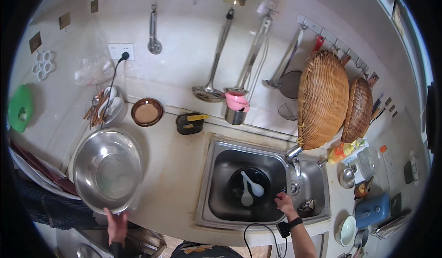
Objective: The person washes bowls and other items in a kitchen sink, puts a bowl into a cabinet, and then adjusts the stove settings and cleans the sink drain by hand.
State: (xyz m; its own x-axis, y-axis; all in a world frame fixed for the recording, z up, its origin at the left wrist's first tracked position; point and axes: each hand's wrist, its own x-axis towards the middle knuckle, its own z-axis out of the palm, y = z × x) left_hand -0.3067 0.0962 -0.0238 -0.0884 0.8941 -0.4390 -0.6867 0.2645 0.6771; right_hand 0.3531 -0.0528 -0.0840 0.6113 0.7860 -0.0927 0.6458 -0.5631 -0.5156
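My left hand [116,225] is at the near rim of a large stainless steel basin [107,171] on the counter's left; its fingers are spread, and whether they touch the rim I cannot tell. My right hand [285,202], with a black band and small device at the wrist, is curled over the right side of the large sink bowl [221,195]; what its fingers hold, if anything, is hidden. Left of it, a white spoon [256,188] and a second, duller spoon [246,197] lie in a dark round dish [234,178] in the sink.
The faucet [296,164] stands between both sink bowls. Behind are a brown dish [146,112], a black container [190,124] and a pink cup [236,101]. Wicker baskets [324,99] and ladles [214,71] hang on the wall. Bowls [346,230] stand at right; a cable [253,226] hangs at the front edge.
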